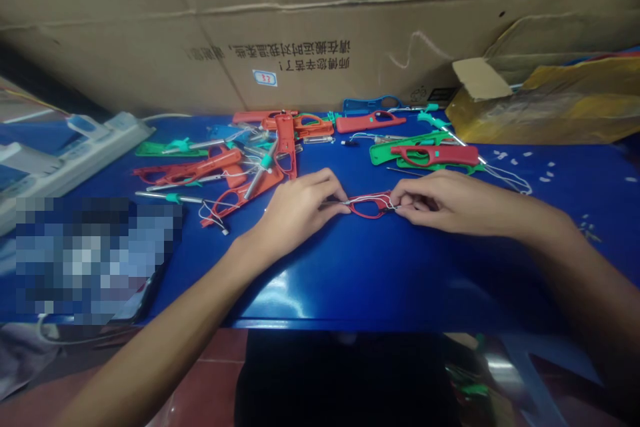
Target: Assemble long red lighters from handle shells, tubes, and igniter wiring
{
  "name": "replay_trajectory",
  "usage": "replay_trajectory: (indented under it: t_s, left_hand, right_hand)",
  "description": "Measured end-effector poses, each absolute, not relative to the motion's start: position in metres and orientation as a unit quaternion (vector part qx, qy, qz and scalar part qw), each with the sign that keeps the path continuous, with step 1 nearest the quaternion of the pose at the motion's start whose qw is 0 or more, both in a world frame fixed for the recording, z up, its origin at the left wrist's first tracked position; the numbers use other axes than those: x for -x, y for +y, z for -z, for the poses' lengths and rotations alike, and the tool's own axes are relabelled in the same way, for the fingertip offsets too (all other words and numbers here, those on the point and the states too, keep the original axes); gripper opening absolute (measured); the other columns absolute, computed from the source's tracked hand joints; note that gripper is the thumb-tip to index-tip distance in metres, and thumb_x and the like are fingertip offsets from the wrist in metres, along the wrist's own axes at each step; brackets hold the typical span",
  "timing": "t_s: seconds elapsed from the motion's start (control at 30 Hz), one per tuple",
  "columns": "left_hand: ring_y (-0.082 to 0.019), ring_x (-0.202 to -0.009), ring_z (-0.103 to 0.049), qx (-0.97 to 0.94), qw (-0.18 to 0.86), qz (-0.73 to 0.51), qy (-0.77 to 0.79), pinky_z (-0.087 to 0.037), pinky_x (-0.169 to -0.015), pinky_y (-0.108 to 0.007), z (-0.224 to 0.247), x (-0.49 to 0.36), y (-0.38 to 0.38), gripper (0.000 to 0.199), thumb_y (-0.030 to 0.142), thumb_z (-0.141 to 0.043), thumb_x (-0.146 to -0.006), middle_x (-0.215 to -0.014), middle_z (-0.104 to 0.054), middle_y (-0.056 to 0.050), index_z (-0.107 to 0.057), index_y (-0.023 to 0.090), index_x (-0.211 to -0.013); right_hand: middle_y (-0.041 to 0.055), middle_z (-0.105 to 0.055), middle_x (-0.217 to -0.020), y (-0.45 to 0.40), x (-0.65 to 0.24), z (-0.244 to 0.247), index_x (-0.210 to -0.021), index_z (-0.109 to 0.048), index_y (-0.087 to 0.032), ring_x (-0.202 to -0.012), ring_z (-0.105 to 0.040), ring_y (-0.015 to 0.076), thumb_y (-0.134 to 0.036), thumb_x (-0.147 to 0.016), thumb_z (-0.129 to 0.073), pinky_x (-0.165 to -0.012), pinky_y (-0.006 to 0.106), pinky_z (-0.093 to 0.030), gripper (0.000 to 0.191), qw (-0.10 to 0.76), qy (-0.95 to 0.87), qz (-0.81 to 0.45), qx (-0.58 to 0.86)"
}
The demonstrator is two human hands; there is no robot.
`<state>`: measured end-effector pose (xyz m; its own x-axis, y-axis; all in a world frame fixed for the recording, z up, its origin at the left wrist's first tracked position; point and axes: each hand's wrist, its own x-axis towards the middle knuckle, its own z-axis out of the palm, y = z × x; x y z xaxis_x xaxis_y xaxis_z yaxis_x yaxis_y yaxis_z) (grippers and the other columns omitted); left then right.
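A red lighter casing [367,216] with a ring-shaped opening lies across the middle of the blue table, between my hands. White wires [370,198] run along its top side from one hand to the other. My left hand [307,203] is closed in a pinch at the casing's left end, where a thin metal piece shows by the fingertips. At the right end, my right hand [430,199] has its fingers curled on the casing and the wire ends. The fingers cover both ends of the casing, so what else they pinch is hidden.
Lighter parts in red, orange and green, such as a red casing [440,155] and a metal tube [173,197], lie beyond my hands. A power strip [107,140] and a pixelated device [95,260] are left. A large cardboard box [165,67] stands behind; a taped carton [545,107] sits right.
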<state>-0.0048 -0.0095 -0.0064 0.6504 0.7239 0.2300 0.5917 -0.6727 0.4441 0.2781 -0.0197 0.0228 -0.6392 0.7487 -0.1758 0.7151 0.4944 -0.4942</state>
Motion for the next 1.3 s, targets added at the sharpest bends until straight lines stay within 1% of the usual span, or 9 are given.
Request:
replay_trajectory:
  t_s: [0.2,0.43,0.6,0.7,0.8,0.87,0.97,1.03,1.3]
  left_hand:
    - [-0.018,-0.094,-0.068,-0.887,0.165,-0.202,0.381,-0.051,-0.082,-0.031,0.009,0.002,-0.010,0.009,0.030,-0.073,-0.093,-0.105,-0.075,0.001,-0.072,0.021,-0.092]
    - [-0.018,-0.091,-0.066,-0.885,0.157,-0.228,0.375,-0.051,-0.081,-0.033,0.016,0.001,-0.011,0.010,0.030,-0.070,-0.095,-0.105,-0.075,-0.001,-0.074,0.020,-0.093]
    - [-0.019,-0.090,-0.065,-0.902,0.125,-0.200,0.361,-0.052,-0.079,-0.032,0.013,-0.001,-0.015,0.015,0.030,-0.064,-0.099,-0.103,-0.074,-0.004,-0.075,0.019,-0.099]
    - [-0.019,-0.091,-0.065,-0.909,0.105,-0.187,0.358,-0.052,-0.080,-0.033,0.011,-0.001,-0.015,0.018,0.030,-0.062,-0.101,-0.102,-0.074,-0.004,-0.075,0.018,-0.101]
    - [-0.019,-0.091,-0.065,-0.910,0.105,-0.187,0.356,-0.052,-0.080,-0.033,0.011,0.000,-0.015,0.019,0.031,-0.062,-0.101,-0.102,-0.073,-0.004,-0.075,0.018,-0.100]
    - [-0.019,-0.091,-0.065,-0.909,0.106,-0.186,0.357,-0.052,-0.078,-0.032,0.011,0.000,-0.014,0.018,0.031,-0.062,-0.101,-0.102,-0.073,-0.003,-0.075,0.018,-0.100]
    - [-0.019,-0.090,-0.064,-0.909,0.109,-0.187,0.355,-0.052,-0.077,-0.032,0.012,0.000,-0.013,0.018,0.031,-0.062,-0.100,-0.102,-0.073,-0.003,-0.075,0.019,-0.099]
    - [-0.019,-0.089,-0.064,-0.910,0.112,-0.189,0.352,-0.052,-0.077,-0.032,0.012,0.000,-0.013,0.017,0.031,-0.063,-0.100,-0.101,-0.074,-0.003,-0.075,0.019,-0.098]
    - [-0.018,-0.091,-0.066,-0.912,0.132,-0.197,0.334,-0.052,-0.080,-0.032,0.012,-0.001,-0.014,0.017,0.031,-0.062,-0.101,-0.101,-0.073,-0.003,-0.073,0.018,-0.098]
  right_hand:
    - [-0.0058,-0.054,-0.062,-0.020,-0.279,-0.021,-0.096,-0.067,-0.024,-0.053,-0.046,0.0109,-0.038,-0.095,-0.055,-0.052,0.027,-0.028,0.019,0.034,-0.862,-0.271,0.426]
    - [-0.0053,-0.056,-0.063,-0.020,-0.276,-0.023,-0.095,-0.067,-0.024,-0.053,-0.047,0.0111,-0.040,-0.094,-0.056,-0.052,0.027,-0.028,0.019,0.032,-0.853,-0.291,0.433]
    - [-0.0041,-0.059,-0.065,-0.020,-0.279,-0.025,-0.099,-0.069,-0.024,-0.054,-0.048,0.0114,-0.048,-0.096,-0.056,-0.051,0.026,-0.030,0.027,0.033,-0.843,-0.312,0.437]
    - [-0.0016,-0.065,-0.070,-0.018,-0.283,-0.026,-0.097,-0.070,-0.023,-0.058,-0.053,0.0123,-0.052,-0.097,-0.055,-0.053,0.026,-0.033,0.033,0.061,-0.837,-0.311,0.446]
    - [0.0000,-0.067,-0.071,-0.013,-0.287,-0.024,-0.098,-0.068,-0.021,-0.060,-0.057,0.0134,-0.047,-0.100,-0.051,-0.057,0.026,-0.038,0.031,0.102,-0.843,-0.258,0.461]
    - [0.0028,-0.069,-0.079,-0.011,-0.287,-0.020,-0.103,-0.069,-0.021,-0.068,-0.061,0.0158,-0.045,-0.100,-0.052,-0.063,0.028,-0.042,0.030,0.115,-0.858,-0.221,0.449]
    - [0.0084,-0.071,-0.102,-0.009,-0.283,-0.014,-0.107,-0.072,-0.022,-0.090,-0.065,0.0213,-0.043,-0.101,-0.053,-0.077,0.034,-0.045,0.029,0.117,-0.883,-0.186,0.414]
    - [0.0085,-0.070,-0.107,-0.010,-0.281,-0.011,-0.105,-0.073,-0.022,-0.094,-0.064,0.0219,-0.041,-0.102,-0.051,-0.081,0.035,-0.045,0.029,0.111,-0.889,-0.184,0.405]
    - [0.0037,-0.068,-0.091,-0.012,-0.276,-0.011,-0.090,-0.065,-0.022,-0.074,-0.057,0.0165,-0.035,-0.100,-0.053,-0.064,0.031,-0.039,0.021,0.115,-0.883,-0.167,0.423]
